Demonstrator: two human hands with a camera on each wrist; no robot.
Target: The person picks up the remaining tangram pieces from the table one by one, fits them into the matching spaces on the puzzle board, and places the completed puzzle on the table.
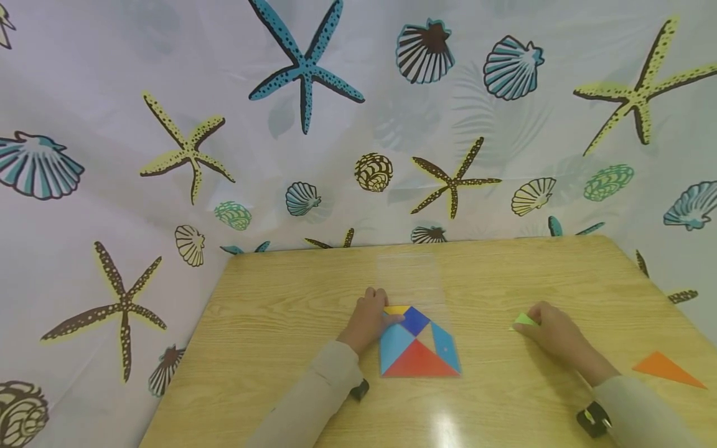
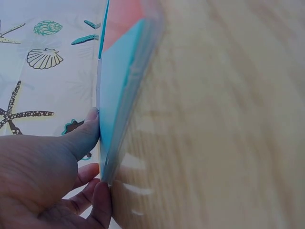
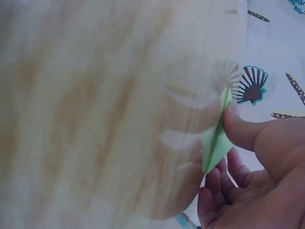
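Observation:
My left hand (image 1: 364,320) holds the left edge of a flat clear tangram tray (image 1: 427,340), thumb on top and fingers at its side. In the tray lie a red triangle (image 1: 420,362), a light blue piece (image 1: 395,346) at left, another blue piece (image 1: 445,347) at right, a dark blue square (image 1: 416,321) and a partly covered yellow piece (image 1: 398,308). A triangular gap shows bare near the square. To the right of the tray, my right hand (image 1: 554,330) pinches a light green triangle (image 3: 218,143) between thumb and fingers, low at the table.
An orange triangle (image 1: 669,368) lies at the table's right side, beside my right forearm. Behind the tray lies a clear plastic sheet (image 1: 411,274) on the wooden table (image 1: 280,286). A cloth with starfish and shells (image 1: 336,137) hangs along the table's back and sides.

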